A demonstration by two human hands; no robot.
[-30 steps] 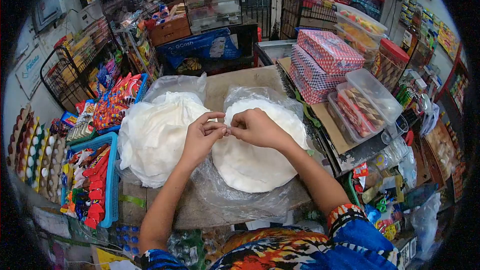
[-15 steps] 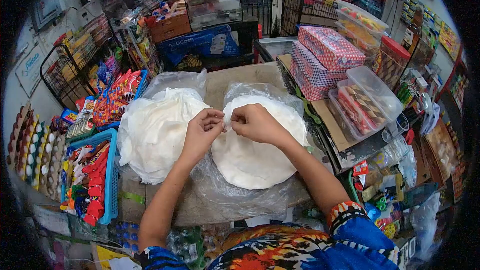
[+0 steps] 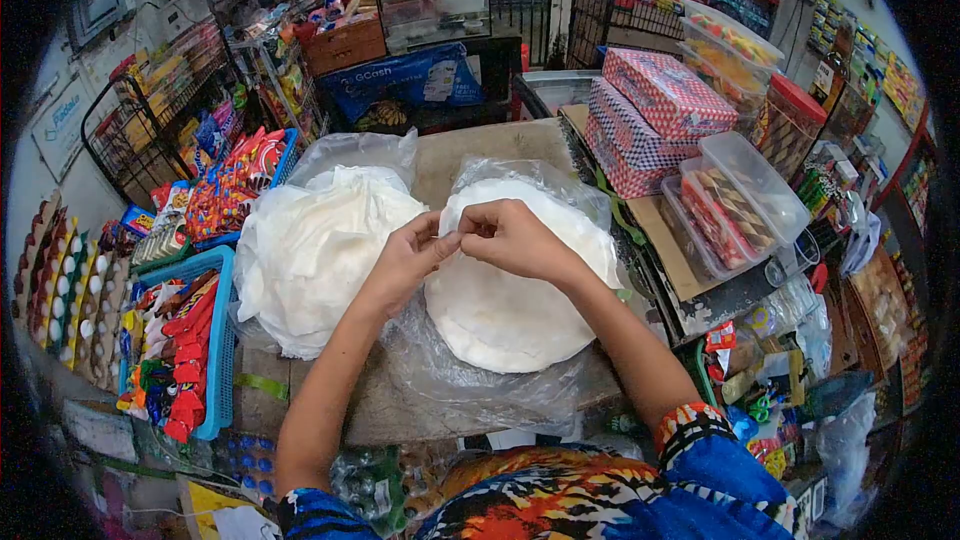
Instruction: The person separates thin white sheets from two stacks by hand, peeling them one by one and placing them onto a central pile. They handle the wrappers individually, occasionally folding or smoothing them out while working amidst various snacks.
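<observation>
A stack of thin, round white wrappers (image 3: 520, 325), like spring roll wrappers, lies on clear plastic in front of me. At its upper left edge my left hand (image 3: 408, 255) and my right hand (image 3: 512, 240) meet, fingertips touching. Both are closed in a pinch at the edge of a wrapper; the fingers partly hide the pinched bit. Left of them, a looser, wrinkled heap of separated wrappers (image 3: 325, 250) rests on another clear plastic bag (image 3: 365, 148).
The wooden table (image 3: 490, 145) carries both piles. Blue baskets of snack packets (image 3: 222, 360) stand at left, beside egg trays (image 3: 85, 300). On the right are checkered boxes (image 3: 670, 95) and a clear container of wafer sticks (image 3: 735, 205). Bottles (image 3: 370, 485) sit below the front edge.
My hands have come together, closing the small gap between their fingertips at the stack's upper left edge. The view has shifted slightly; both piles stay in place.
</observation>
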